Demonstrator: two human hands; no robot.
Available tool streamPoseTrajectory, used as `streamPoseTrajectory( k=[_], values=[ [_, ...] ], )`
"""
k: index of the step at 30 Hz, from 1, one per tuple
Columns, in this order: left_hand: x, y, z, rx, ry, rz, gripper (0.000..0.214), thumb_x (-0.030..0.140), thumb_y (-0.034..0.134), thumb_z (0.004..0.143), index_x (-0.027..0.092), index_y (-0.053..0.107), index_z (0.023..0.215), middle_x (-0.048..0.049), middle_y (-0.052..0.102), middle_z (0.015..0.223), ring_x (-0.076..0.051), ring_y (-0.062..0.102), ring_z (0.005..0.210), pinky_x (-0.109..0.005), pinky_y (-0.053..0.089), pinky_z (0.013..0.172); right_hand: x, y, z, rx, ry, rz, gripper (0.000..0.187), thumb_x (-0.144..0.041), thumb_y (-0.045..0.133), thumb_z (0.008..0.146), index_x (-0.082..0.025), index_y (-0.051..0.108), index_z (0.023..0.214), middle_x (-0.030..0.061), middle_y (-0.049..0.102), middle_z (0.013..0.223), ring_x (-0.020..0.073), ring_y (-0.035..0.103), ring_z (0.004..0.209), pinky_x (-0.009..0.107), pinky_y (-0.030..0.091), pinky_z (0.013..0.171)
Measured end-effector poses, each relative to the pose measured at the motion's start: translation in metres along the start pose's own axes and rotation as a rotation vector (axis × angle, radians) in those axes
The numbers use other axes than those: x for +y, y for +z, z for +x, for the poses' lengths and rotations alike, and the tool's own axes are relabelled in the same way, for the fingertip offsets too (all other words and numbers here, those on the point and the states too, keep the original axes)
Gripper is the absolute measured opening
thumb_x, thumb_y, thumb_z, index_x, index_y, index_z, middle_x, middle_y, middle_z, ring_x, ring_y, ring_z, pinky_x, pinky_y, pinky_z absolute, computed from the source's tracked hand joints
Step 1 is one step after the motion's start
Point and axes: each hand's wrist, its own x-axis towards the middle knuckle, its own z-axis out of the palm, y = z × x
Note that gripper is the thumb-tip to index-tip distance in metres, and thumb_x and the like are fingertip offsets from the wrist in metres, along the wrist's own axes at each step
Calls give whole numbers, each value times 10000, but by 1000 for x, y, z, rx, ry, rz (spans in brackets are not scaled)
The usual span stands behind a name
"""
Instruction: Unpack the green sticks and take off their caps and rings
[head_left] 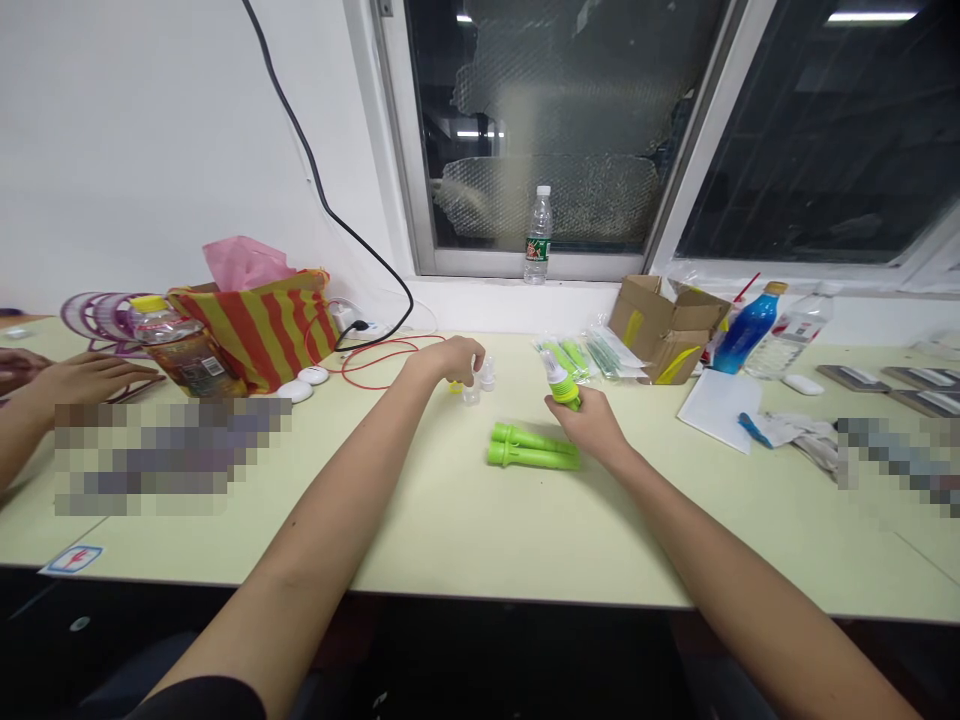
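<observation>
My right hand [588,416] is closed around a bright green plastic handle with a ribbed collar and a clear dome-like top [556,368], held tilted above the table. Just in front of it lie two green tapered plastic tubes [532,455], side by side. Farther out, my left hand [454,360] reaches down with bent fingers over a small group of clear plastic caps [488,376]. Its fingertips pinch at one clear cap [471,394]; the exact contact is partly hidden. A small yellow piece [455,387] shows below that hand.
Behind stand bagged green parts [577,355], an open cardboard box [664,325] and a blue bottle [750,325]. A white pad [720,408] and gloves [799,437] lie right. At left are a striped bag [262,335], a drink bottle [187,350], a red cable [367,365] and another person's hands [90,385].
</observation>
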Motion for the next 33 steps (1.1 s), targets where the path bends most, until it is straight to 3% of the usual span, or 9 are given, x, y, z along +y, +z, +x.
streamPoseTrajectory(
  k=[13, 19, 23, 26, 30, 33],
  values=[
    [2, 0, 1, 3, -5, 62, 316, 221, 677, 648, 204, 602, 955, -96, 661, 1094, -207, 624, 881, -261, 465, 672, -1, 0, 0, -8, 0, 1, 309, -434, 568, 763, -187, 452, 617, -26, 437, 559, 117, 366, 561, 255, 262, 525],
    [1, -1, 0, -17, -40, 80, 447, 267, 708, 634, 218, 577, 1058, -92, 653, 1146, -216, 620, 937, -262, 464, 708, -1, 1, 0, -13, 3, -5, 306, -439, 567, 762, -187, 460, 624, -28, 443, 557, 118, 367, 559, 257, 263, 529],
    [3, -8, -3, 105, -68, 32, 446, 346, 688, 680, 210, 576, 1089, -101, 639, 1187, -227, 617, 994, -265, 466, 736, 0, 1, 0, -18, 1, -10, 306, -440, 565, 767, -186, 467, 626, -28, 443, 559, 118, 369, 559, 256, 265, 529],
    [14, -18, -13, 212, 86, -123, 370, 364, 627, 758, 193, 591, 1084, -92, 658, 1158, -204, 630, 964, -262, 473, 745, 1, 2, 0, -29, -6, -23, 298, -430, 562, 770, -181, 482, 629, -26, 447, 566, 117, 367, 563, 254, 261, 526],
    [45, -31, -37, 106, 453, -439, 369, 373, 577, 828, 177, 582, 1140, -76, 704, 1004, -175, 656, 871, -271, 492, 729, 3, 2, 1, -45, -15, -42, 272, -410, 559, 767, -174, 508, 641, -23, 458, 576, 117, 361, 566, 252, 254, 524],
    [62, -35, -49, 129, 535, -512, 343, 356, 625, 800, 161, 616, 1082, -83, 704, 984, -180, 656, 876, -284, 501, 742, 4, 2, 1, -56, -28, -57, 259, -402, 554, 766, -174, 516, 651, -24, 467, 580, 119, 366, 570, 252, 256, 530]
  ],
)
